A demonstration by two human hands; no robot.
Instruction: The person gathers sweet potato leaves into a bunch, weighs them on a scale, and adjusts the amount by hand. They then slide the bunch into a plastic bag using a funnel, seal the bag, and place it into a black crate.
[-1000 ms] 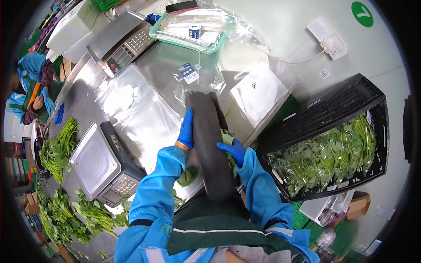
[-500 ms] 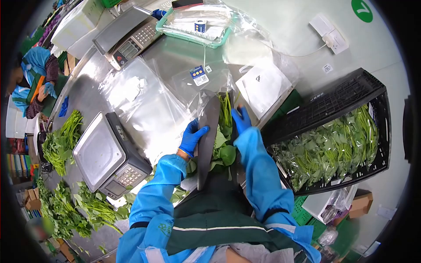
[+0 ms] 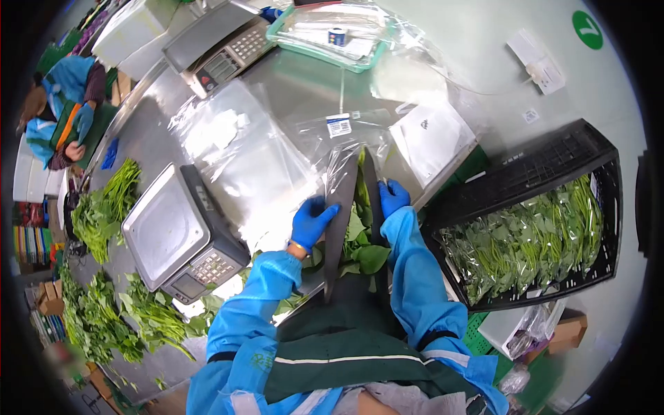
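A dark grey folded sheet stands like a narrow trough in front of me. Leafy green vegetables lie between its two walls, stems pointing away. The sheet's far end sits inside a clear plastic bag, which carries a white and blue label. Blue-gloved, my left hand is closed on the left wall, thumb over its edge. My right hand, also gloved, is closed at the right wall near the bag's mouth; its fingertips are partly hidden.
On the left are a scale and loose greens. Clear bags lie flat beyond my left hand. A black crate of bagged greens stands right. A second scale and green tray are behind; a co-worker is far left.
My right hand has closed in at the right wall. The sheet's far end has narrowed and the stems show less. The bag's label has tipped flatter. The whole view has shifted slightly.
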